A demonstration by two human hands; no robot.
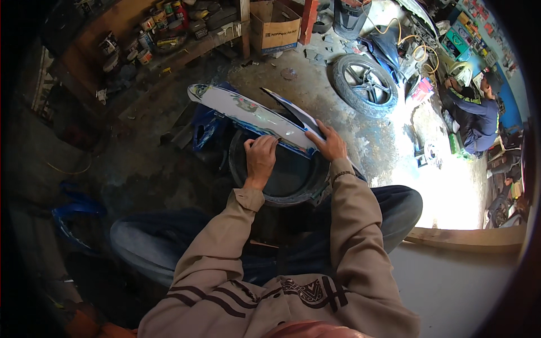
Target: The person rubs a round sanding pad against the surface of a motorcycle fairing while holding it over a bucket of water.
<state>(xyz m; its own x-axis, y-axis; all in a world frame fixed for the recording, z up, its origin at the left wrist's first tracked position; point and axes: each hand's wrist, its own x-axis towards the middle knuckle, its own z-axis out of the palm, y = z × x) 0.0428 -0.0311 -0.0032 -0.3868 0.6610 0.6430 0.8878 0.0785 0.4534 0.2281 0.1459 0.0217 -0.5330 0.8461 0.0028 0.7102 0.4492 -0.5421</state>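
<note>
Now, left hand: fingers curled, pressing the white panel's near edge.
Right hand: closed on the panel's right end.
Panel: lies across a black tub, between the knees.
Around: wheel beyond, cardboard box, paint cans, seated person far right.

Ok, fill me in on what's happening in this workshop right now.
A seated person holds a long white motorcycle body panel across a dark round tub between their knees. The left hand presses on the panel's near edge, fingers curled as if rubbing it; whether it holds anything is unclear. The right hand steadies the panel's right end. A loose wheel lies on the floor beyond, and another person crouches at work far right.
</note>
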